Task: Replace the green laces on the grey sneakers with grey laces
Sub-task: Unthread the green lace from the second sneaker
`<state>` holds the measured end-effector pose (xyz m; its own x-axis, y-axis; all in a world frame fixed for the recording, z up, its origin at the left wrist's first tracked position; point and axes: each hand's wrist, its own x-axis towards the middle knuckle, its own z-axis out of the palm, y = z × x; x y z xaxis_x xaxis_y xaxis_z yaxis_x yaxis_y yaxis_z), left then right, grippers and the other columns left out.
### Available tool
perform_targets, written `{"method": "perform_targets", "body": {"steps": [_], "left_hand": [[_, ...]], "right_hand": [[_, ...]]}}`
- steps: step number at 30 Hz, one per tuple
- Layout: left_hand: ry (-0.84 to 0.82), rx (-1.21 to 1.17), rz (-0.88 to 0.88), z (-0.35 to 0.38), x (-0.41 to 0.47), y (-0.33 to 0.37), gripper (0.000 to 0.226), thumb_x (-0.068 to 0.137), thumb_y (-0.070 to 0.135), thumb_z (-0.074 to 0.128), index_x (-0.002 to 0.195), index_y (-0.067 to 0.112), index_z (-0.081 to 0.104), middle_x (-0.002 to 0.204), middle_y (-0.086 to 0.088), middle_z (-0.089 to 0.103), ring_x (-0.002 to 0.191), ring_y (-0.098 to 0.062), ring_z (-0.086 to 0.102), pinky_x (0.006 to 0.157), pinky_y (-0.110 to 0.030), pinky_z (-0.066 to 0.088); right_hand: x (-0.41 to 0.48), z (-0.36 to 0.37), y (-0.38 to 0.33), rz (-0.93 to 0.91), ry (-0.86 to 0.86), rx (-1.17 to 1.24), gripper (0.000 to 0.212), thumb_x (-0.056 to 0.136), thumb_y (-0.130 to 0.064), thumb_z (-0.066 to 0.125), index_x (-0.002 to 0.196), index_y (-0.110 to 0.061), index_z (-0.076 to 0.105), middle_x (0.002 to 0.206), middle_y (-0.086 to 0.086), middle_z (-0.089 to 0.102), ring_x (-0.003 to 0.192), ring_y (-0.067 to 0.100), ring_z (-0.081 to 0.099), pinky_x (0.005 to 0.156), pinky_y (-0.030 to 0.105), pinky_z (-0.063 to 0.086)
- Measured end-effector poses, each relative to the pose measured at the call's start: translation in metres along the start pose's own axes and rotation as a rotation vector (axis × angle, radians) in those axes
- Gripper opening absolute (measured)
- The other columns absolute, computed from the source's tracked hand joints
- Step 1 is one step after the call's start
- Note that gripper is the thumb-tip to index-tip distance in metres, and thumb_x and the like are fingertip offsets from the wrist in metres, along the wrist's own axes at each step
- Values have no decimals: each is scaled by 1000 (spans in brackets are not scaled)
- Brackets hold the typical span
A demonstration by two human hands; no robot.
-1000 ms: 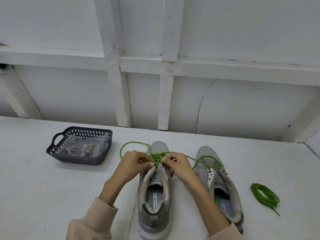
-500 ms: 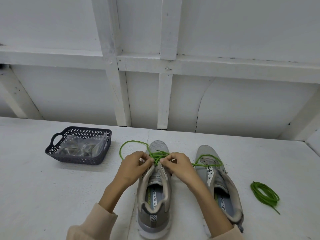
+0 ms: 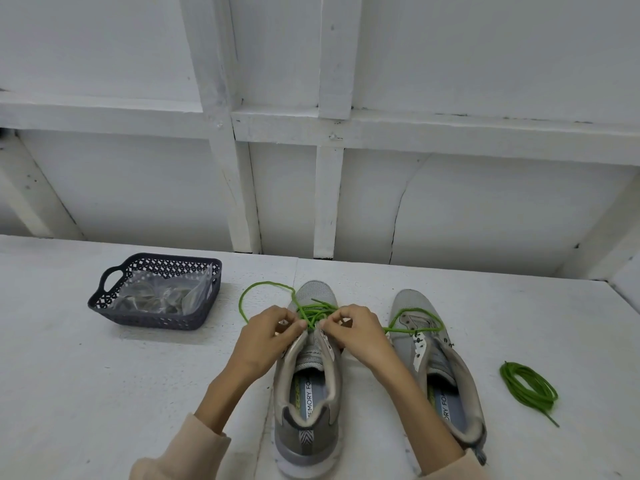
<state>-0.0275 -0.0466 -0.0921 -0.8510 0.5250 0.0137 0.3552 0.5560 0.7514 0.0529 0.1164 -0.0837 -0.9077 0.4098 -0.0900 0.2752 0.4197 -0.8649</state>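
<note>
Two grey sneakers stand side by side on the white table, toes away from me. On the left sneaker (image 3: 309,396) a green lace (image 3: 313,311) is bunched over the front eyelets, with one loop trailing onto the table at the left and another draped across the right sneaker (image 3: 437,372). My left hand (image 3: 268,336) pinches the lace at the sneaker's left eyelet row. My right hand (image 3: 360,332) pinches it at the right eyelet row. The right sneaker's eyelets look bare. A second green lace (image 3: 528,388) lies coiled on the table at the right.
A dark perforated basket (image 3: 145,318) with handles sits at the left rear, holding clear plastic bags whose contents are unclear. A white panelled wall rises right behind the table. The table's right edge shows at far right.
Both hands have shifted slightly forward along the left sneaker's eyelets, still pinching the green lace. The loops of lace have barely moved.
</note>
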Motion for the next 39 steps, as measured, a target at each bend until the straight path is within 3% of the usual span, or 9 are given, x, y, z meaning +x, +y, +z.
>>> {"method": "perform_targets", "body": {"steps": [6,12,15,18,23,29,32,34,39], "left_hand": [[62,-5,-40,1,6,5,20,98,39,51,81,29,54,64,10,68,61,-7,66,75,-31,51],[15,-90,-37,0,1,-6,22,89,46,64,76,29,62,74,7,68,72,-11,67,76,-37,52],[63,-166,-41,-1,1,-3,18,94,35,61,80,24,62,73,5,68,67,-14,69,75,-43,57],[141,-372,-106,-2,3,-2,19,95,29,60,87,12,62,73,-2,68,62,-20,70,68,-49,59],[91,-240,-39,6,-1,-10,22,82,44,74,79,22,68,77,6,72,70,-6,67,68,-33,55],[301,-339,-27,1,6,-18,33,76,58,72,78,26,67,82,11,68,78,0,63,73,-47,56],[194,-212,-20,6,1,-18,46,65,76,62,73,31,67,83,13,68,84,0,61,75,-34,51],[152,-209,5,11,-1,-19,46,63,75,59,69,30,68,82,12,67,82,-1,61,72,-32,49],[349,-316,-34,11,-3,-23,32,77,62,69,71,30,67,85,12,68,84,2,59,77,-37,49]], "right_hand": [[0,3,5,66,59,164,12,90,-20,57,79,-18,62,75,1,65,62,17,58,76,51,55],[-3,3,11,37,33,128,23,82,-35,73,65,-23,64,62,-10,61,62,12,54,65,32,46],[-2,6,12,20,85,220,18,86,-24,67,68,-23,63,72,-6,63,71,13,57,60,35,51],[-5,7,9,44,195,381,17,93,-14,59,76,-12,60,76,5,58,72,14,53,53,25,50],[-3,11,12,-21,120,235,29,82,-31,75,65,-11,63,73,4,60,65,15,56,62,30,44],[-1,8,18,-31,350,383,23,92,-26,65,76,-10,63,84,5,59,61,5,54,66,43,54],[-3,11,18,-22,181,304,42,81,-49,71,72,-8,65,70,2,56,62,10,49,61,34,42],[-3,17,19,-44,147,247,58,67,-60,71,70,-2,66,72,12,61,65,16,54,61,38,43],[-1,11,21,-56,376,325,31,88,-30,70,63,-19,54,69,-3,52,64,12,46,63,30,35]]}}
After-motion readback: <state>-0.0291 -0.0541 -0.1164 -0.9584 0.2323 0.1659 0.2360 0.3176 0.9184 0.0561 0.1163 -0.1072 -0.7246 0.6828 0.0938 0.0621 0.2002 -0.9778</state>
